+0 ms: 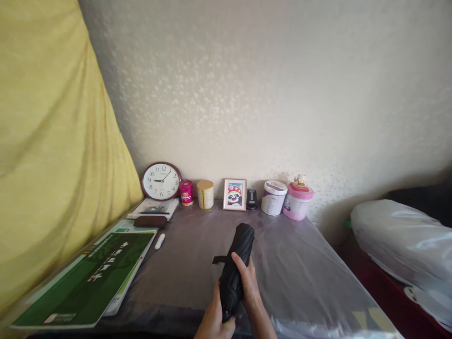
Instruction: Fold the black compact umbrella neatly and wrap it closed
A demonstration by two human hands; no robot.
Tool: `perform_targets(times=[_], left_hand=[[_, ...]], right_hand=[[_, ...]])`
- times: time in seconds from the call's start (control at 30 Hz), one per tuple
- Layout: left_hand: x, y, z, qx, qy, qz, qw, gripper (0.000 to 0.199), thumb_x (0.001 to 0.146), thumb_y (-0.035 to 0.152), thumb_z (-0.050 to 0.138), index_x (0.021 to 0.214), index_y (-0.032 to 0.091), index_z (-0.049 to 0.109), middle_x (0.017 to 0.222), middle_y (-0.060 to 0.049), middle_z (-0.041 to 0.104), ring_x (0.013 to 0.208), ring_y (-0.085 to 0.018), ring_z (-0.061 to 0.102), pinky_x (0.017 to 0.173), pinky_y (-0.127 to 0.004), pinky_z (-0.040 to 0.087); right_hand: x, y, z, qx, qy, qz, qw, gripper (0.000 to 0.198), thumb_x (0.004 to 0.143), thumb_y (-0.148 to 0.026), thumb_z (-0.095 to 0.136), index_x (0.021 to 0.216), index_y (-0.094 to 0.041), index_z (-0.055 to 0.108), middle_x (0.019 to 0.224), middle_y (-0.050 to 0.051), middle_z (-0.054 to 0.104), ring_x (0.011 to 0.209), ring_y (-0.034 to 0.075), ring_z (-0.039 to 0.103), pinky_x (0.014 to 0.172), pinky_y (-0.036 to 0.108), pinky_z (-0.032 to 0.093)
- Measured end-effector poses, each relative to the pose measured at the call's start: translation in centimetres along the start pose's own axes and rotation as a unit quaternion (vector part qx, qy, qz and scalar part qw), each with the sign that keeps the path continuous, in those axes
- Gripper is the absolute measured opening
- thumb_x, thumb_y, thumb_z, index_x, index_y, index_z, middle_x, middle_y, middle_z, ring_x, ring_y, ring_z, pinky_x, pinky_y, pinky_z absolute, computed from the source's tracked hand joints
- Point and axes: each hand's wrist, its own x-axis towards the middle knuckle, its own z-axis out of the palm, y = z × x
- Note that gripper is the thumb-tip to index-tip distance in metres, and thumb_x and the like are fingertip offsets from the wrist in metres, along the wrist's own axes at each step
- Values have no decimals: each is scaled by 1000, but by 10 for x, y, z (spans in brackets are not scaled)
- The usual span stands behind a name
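A folded black umbrella [241,242] is held tilted over the front middle of the table, its far end leaning to the right. Wrapped round its lower end is my left hand [218,314], fingers closed. Higher up, my right hand [249,286] grips the umbrella's right side, with the thumb lying across the black cloth. A short strap [219,259] sticks out loose to the left of the cloth. The fingers behind the umbrella are hidden.
Green-covered books [88,278] lie at left, near a brown case [150,221] and a small white object [160,241]. Along the wall stand a clock [161,181], a pink can [186,193], a yellow-lidded can [205,195], a panda picture frame [235,194] and two tubs [274,198].
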Motion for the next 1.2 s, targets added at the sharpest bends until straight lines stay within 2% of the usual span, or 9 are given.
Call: perform_targets(times=[0.1, 0.27, 0.37, 0.5, 0.6, 0.67, 0.77, 0.97, 1.2], left_hand=[[3, -14, 3, 133, 54, 33, 989, 85, 66, 7, 45, 141, 12, 4, 145, -19, 24, 131, -27, 31, 103, -36, 33], [3, -12, -9, 109, 41, 54, 992, 92, 65, 11, 52, 141, 19, 2, 147, -15, 22, 129, -27, 35, 101, -37, 37], [2, 7, -18, -63, -4, -34, 997, 93, 74, 32, 56, 139, 29, -11, 138, -15, 37, 90, -20, 63, 67, -31, 54], [5, 26, -20, -146, -44, -107, 982, 86, 79, 57, 47, 138, 33, -12, 100, -6, 62, 44, -9, 56, 35, -20, 42], [11, 21, -18, -58, -15, -74, 996, 81, 81, 53, 46, 140, 29, -4, 92, -5, 65, 50, -14, 61, 41, -24, 48], [16, 11, -17, 35, 51, 4, 998, 80, 78, 41, 51, 140, 26, 3, 117, -10, 58, 84, -21, 66, 67, -34, 55], [22, -3, -18, 164, 113, 84, 976, 80, 74, 26, 52, 141, 22, 8, 141, -9, 37, 124, -22, 42, 101, -37, 39], [24, -9, -12, 331, 88, 21, 939, 75, 78, 20, 51, 141, 20, 12, 133, -11, 45, 108, -24, 57, 87, -33, 47], [22, -5, -7, 418, 86, 3, 904, 71, 81, 21, 53, 140, 28, 15, 117, -8, 54, 85, -21, 64, 73, -30, 49]], right_hand=[[-1, 1, 3, -26, 13, -23, 999, 57, 59, -44, 74, 104, -13, 57, 88, 5, 68, 84, 22, 64, 72, 27, 50], [1, 10, 3, 15, -1, 13, 1000, 57, 61, -45, 73, 105, -14, 56, 86, 5, 68, 78, 22, 65, 66, 29, 52], [2, 15, 2, 36, -15, 30, 999, 56, 63, -49, 71, 102, -13, 57, 78, 4, 68, 72, 23, 65, 61, 30, 53], [3, 16, -1, 16, -26, 19, 999, 58, 66, -51, 68, 108, -12, 57, 84, 6, 69, 78, 24, 66, 67, 31, 53], [8, 15, -8, -55, -21, -24, 998, 59, 67, -51, 66, 111, -13, 56, 97, 7, 68, 92, 25, 64, 79, 32, 51], [13, 17, -14, -130, -14, -63, 989, 60, 68, -52, 65, 112, -13, 56, 104, 9, 67, 101, 27, 60, 85, 34, 48], [23, 25, -24, -242, -12, -123, 962, 62, 71, -51, 61, 119, -12, 52, 109, 13, 64, 105, 27, 58, 89, 36, 45], [31, 46, -38, -382, 13, -251, 890, 58, 78, -45, 56, 123, -10, 49, 106, 15, 58, 90, 24, 60, 83, 37, 48], [21, 35, -40, -365, -145, -353, 849, 25, 88, -25, 43, 106, -25, 60, 98, 5, 53, 89, 15, 57, 80, 26, 47]])
